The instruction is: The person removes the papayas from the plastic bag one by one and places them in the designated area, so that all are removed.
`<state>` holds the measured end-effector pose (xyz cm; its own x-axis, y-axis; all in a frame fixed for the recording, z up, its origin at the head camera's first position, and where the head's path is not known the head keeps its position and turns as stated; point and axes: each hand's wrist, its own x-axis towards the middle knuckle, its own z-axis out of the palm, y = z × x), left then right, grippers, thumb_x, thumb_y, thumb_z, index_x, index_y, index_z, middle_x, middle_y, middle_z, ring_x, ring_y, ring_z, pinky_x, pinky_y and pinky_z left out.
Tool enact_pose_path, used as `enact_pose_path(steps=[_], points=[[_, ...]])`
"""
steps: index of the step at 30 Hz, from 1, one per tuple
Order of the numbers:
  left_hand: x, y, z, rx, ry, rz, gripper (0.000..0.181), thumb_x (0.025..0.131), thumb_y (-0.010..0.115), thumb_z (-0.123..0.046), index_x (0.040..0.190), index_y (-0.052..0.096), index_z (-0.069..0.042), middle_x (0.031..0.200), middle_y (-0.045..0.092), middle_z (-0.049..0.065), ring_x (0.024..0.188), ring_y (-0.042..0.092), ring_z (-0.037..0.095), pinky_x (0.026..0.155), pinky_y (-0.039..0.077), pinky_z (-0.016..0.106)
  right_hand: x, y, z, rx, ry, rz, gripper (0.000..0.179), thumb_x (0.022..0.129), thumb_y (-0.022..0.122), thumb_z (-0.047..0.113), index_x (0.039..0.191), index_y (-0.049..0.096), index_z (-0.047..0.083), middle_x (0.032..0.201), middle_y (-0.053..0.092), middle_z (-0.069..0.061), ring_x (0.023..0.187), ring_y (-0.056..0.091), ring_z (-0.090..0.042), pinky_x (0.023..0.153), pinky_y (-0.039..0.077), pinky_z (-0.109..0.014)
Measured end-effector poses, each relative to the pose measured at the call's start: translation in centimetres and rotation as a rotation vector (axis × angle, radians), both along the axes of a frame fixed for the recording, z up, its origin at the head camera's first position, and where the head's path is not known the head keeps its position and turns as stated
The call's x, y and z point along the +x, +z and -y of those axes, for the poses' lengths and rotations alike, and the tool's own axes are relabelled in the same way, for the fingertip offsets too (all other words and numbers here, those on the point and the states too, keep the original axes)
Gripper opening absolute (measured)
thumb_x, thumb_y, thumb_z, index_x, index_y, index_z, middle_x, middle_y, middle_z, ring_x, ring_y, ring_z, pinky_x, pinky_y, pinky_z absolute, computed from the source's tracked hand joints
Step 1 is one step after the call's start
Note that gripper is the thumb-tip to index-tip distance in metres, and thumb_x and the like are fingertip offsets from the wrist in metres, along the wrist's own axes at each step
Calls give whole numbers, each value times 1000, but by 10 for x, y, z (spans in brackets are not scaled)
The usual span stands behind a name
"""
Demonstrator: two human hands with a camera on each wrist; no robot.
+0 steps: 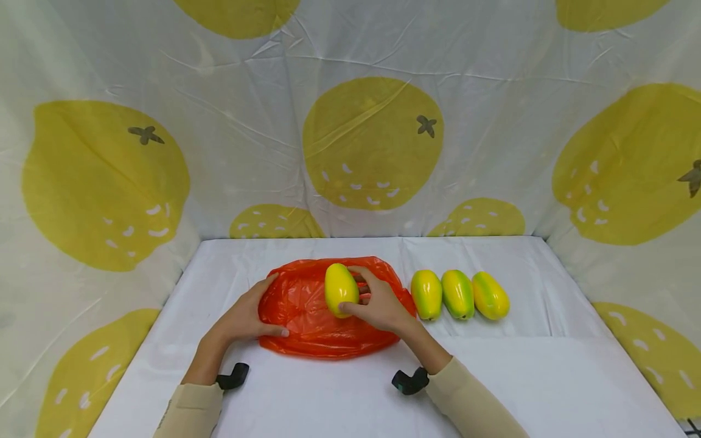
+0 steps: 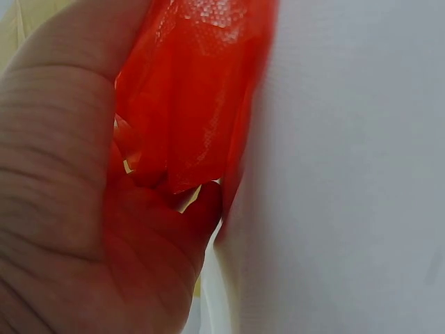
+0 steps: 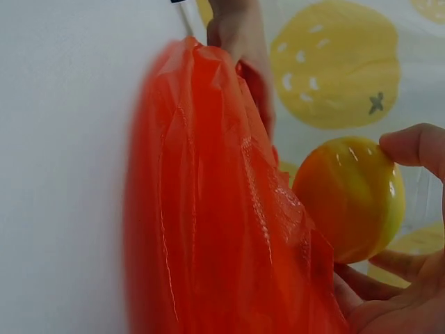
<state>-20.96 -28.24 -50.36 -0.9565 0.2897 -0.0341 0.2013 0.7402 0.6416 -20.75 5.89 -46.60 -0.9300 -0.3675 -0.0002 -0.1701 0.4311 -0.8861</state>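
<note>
A red plastic bag (image 1: 306,331) lies on the white table with its mouth spread upward. My left hand (image 1: 243,313) holds its left side, thumb at the front rim and fingers towards the back. Close up in the left wrist view, the bag's film (image 2: 201,90) lies beside the thumb and palm. Over the bag's mouth, my right hand (image 1: 380,304) grips a glossy yellow oval fruit (image 1: 341,289), shaped like a mango or small papaya. Its thumb and fingers clasp the fruit's sides. In the right wrist view the bag's wall partly covers this fruit (image 3: 354,202).
Three similar yellow-green fruits stand in a row right of the bag: a near one (image 1: 426,295), a middle one (image 1: 457,294) and an outer one (image 1: 490,296). White cloth walls (image 1: 493,152) printed with lemons enclose the table's back and sides.
</note>
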Motion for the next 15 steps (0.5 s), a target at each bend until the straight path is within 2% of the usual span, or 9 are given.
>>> enact_pose_path(steps=[6,11,15], points=[[0,-1,1,12,-13,-23,130,64,93,-58,164,23,-12,162,38,13,144,42,40,104,52,62,3,6,-21,-25,-29,-30,77,84,83,40,150,45,32,145,54,5,120,61,-21,97,60,-39],[0,-1,0,22,-17,-23,130,64,93,-58,164,23,-13,162,38,13,144,42,40,105,51,62,5,14,-42,-45,-38,-43,78,86,83,34,152,43,30,146,54,0,121,62,-23,96,60,-39],[0,-1,0,15,-13,-19,130,64,93,-57,164,23,-13,162,38,13,144,42,40,105,52,62,5,17,-58,-22,-55,-56,79,86,83,36,153,41,29,149,53,-5,124,60,-27,99,59,-42]])
